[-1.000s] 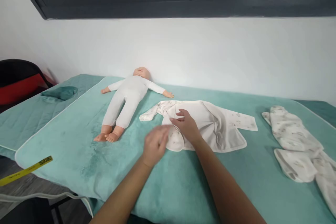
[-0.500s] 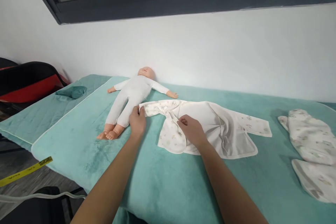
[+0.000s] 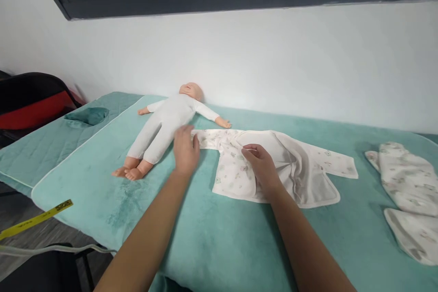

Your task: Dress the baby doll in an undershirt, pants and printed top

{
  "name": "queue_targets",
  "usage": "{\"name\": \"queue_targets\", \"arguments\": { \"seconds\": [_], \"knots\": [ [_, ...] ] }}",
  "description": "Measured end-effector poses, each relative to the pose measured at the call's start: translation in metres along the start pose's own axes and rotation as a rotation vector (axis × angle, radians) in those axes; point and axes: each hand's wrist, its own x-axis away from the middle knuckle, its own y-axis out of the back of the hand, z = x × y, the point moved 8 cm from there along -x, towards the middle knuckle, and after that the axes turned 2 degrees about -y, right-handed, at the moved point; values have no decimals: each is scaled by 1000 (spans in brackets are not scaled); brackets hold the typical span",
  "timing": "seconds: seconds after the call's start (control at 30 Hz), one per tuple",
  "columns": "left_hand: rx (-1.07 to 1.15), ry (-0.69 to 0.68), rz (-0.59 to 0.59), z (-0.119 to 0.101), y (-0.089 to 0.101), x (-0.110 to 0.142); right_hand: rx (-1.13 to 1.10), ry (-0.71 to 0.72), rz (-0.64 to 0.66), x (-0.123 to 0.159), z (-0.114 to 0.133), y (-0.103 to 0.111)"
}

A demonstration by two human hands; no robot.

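A white baby shirt [image 3: 236,169] with a small print lies spread on a teal bed, one front panel folded back to show the plain inside. My left hand [image 3: 185,153] is at the cuff of its left sleeve, thumb apart from the slightly blurred fingers, seemingly holding nothing. Over the middle of the shirt, my right hand [image 3: 262,164] has its thumb and fingers pinched at the printed front panel; its grip is partly hidden. Behind my left hand, a baby doll [image 3: 171,116] in a white bodysuit lies on its back, legs toward the lower left.
Folded printed baby clothing [image 3: 407,187] lies at the right of the teal bed [image 3: 212,246]. A quilted teal mat [image 3: 37,155] is at the left, near a black and red chair [image 3: 34,105]. A yellow tape [image 3: 36,223] hangs off the left edge. White wall and window frame rise behind.
My left hand has come off the cuff, its thumb parting from the fingers. My right hand has moved slightly right, and the bunched printed panel and sleeve now lie flatter. The view has shifted slightly.
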Motion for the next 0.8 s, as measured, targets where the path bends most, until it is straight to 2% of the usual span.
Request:
{"name": "queue_targets", "arguments": {
  "seconds": [0.1, 0.17, 0.3, 0.5, 0.7, 0.8],
  "knots": [
    [13, -286, 282, -38, -20, 18, 181, -19, 58, 2, 1, -7],
    [-34, -304, 375, -43, -28, 26, 328, -12, 79, 2, 1, -9],
    [-188, -115, 354, -24, -33, 21, 436, 31, 6, -2, 4, -3],
    [-280, -36, 288, -10, -25, 15, 242, 38, -68, 2, 4, 10],
    [-341, 4, 238, -12, -14, 15, -49, -16, -85, 5, -4, 16],
    [-278, -58, 207, -28, -5, 21, -85, -14, -68, 5, -7, 16]
  ]
}}
